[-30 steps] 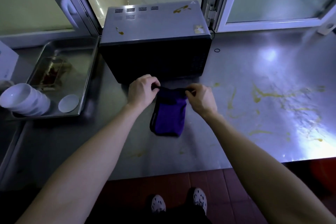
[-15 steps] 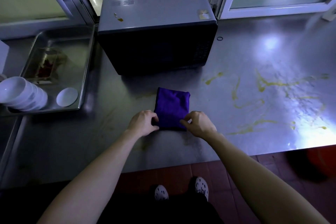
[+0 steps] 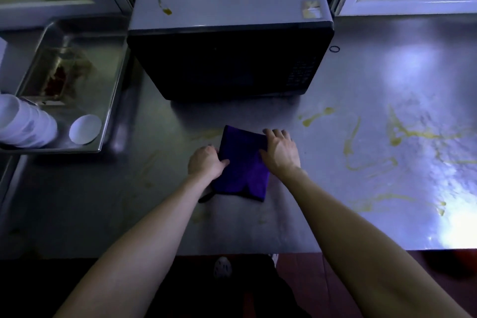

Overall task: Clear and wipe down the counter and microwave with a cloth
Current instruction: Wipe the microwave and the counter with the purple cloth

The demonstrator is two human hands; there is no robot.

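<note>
A folded purple cloth (image 3: 241, 162) lies flat on the steel counter (image 3: 335, 201), in front of the microwave (image 3: 229, 20). My left hand (image 3: 206, 162) grips the cloth's left edge, thumb on top. My right hand (image 3: 280, 151) lies flat with fingers spread over the cloth's right edge, pressing it down. Yellow sauce smears (image 3: 397, 134) streak the counter to the right, and smaller yellow spots (image 3: 165, 8) mark the microwave's grey top.
A steel tray (image 3: 108, 85) with food residue stands at the left and holds a small white dish (image 3: 85, 129). Stacked white bowls (image 3: 23, 121) lean at its near corner. A small black ring (image 3: 334, 49) lies right of the microwave. Windows run behind.
Both hands drew the cloth's far edge toward me, folding it. Since then the right hand has gone flat on the cloth and the left hand has slid along its left edge.
</note>
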